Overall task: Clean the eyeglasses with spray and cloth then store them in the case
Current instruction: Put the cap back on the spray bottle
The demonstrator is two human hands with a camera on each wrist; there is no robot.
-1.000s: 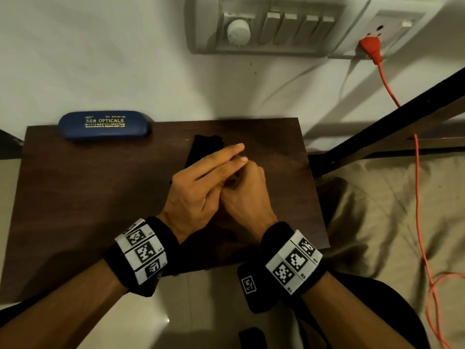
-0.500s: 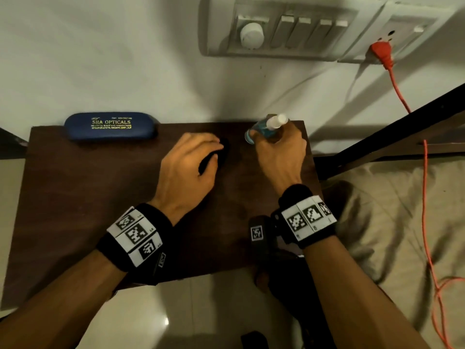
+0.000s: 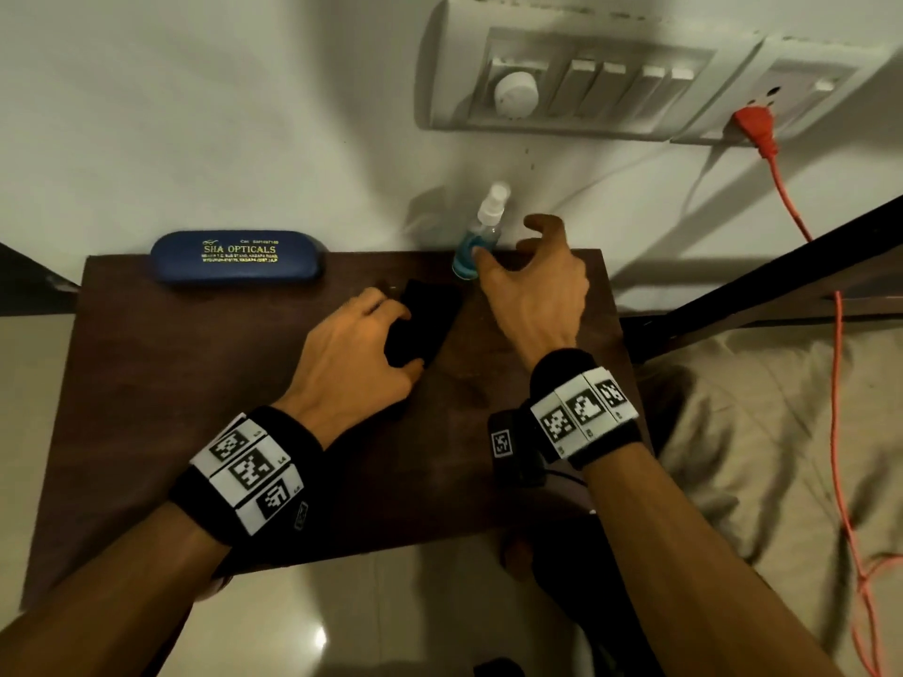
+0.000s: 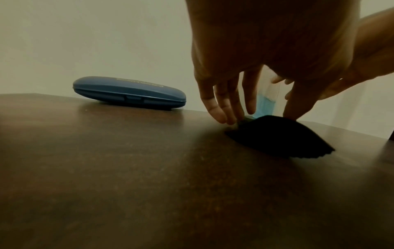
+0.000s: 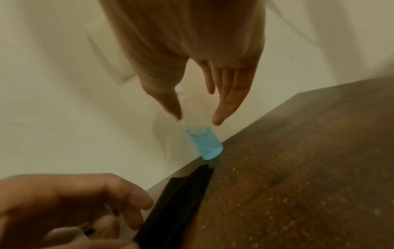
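A small spray bottle (image 3: 481,232) of blue liquid stands upright at the table's back edge, against the wall. My right hand (image 3: 508,241) hovers around it with fingers spread; in the right wrist view the thumb and fingers (image 5: 217,123) flank the bottle (image 5: 204,144) without gripping it. My left hand (image 3: 403,337) pinches the folded black cloth (image 3: 435,310) between fingers and thumb, and the cloth (image 4: 277,134) bulges up off the table. A thin dark piece shows under the left fingers (image 5: 132,198); I cannot tell if it is the eyeglasses. The shut blue case (image 3: 237,256) lies back left.
The dark wooden table (image 3: 195,383) stands against a white wall with a switch panel (image 3: 586,85). An orange cable (image 3: 835,334) hangs from its socket on the right, over beige bedding (image 3: 757,432). A dark bar (image 3: 782,276) crosses behind the table's right edge.
My hands have parted. The right hand set the spray bottle upright by the wall and let it go. The left hand went to the black cloth and took hold of it.
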